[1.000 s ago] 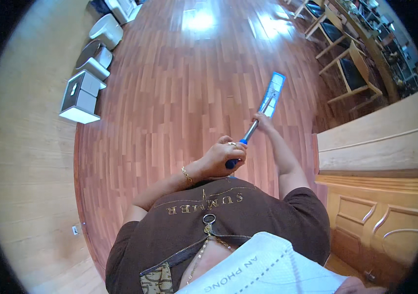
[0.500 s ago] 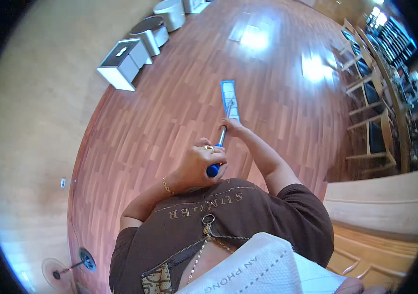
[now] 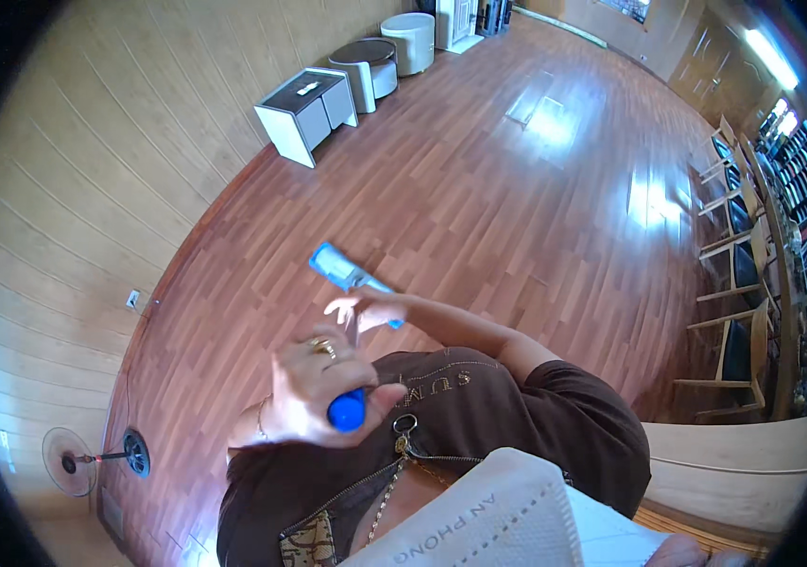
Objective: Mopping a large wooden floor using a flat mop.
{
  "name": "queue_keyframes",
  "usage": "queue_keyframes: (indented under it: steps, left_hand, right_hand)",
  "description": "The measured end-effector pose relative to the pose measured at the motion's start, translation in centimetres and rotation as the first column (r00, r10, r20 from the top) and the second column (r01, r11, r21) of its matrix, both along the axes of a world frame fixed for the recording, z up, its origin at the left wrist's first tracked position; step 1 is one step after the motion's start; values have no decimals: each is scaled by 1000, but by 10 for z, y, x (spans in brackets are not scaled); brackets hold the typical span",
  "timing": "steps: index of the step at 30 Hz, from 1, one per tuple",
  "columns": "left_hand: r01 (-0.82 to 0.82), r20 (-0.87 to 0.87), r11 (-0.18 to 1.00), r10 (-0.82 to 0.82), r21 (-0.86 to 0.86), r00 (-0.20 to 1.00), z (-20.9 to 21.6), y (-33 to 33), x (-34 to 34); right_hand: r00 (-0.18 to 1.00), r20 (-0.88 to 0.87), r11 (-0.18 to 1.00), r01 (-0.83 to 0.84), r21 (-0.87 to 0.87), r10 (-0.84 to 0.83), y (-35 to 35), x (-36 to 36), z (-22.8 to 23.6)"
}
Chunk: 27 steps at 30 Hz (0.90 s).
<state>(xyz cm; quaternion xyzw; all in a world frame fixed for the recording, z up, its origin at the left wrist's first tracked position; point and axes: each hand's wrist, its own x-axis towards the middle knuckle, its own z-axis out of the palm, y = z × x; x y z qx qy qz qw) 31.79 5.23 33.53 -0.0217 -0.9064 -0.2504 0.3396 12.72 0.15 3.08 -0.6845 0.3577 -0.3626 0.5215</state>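
Blue on the grip [image 3: 347, 412] and the flat head [image 3: 329, 263], the mop [image 3: 338, 272] is over the wood-plank floor [image 3: 479, 203], nearer the floor's left edge than its right. Watching remotely, I judge the work under way; how much floor is done or left, I can't tell. The left hand [image 3: 317, 383] has its fingers wrapped round the grip. The right hand [image 3: 372, 308] is just beside the flat head, its fingers blurred and partly spread; I can't tell whether they hold the pole [image 3: 352, 333].
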Motion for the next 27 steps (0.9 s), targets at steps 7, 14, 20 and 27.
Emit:
queue_keyframes:
  steps: [7, 14, 20, 27]
  left_hand:
    - [40, 5, 999, -41, 35, 999, 31, -4, 21]
    - [336, -111, 931, -322, 146, 940, 38, -30, 23]
    - [590, -90, 774, -587, 228, 805, 30, -75, 26]
    - [699, -262, 569, -663, 433, 701, -43, -81, -52]
  right_hand:
    - [941, -257, 821, 37, -570, -221, -1, 35, 5]
    - [902, -366, 907, 61, -417, -229, 33, 15, 27]
    - [848, -496, 981, 138, -139, -189, 60, -15, 26]
    - [512, -601, 743, 631, -222, -614, 145, -90, -39]
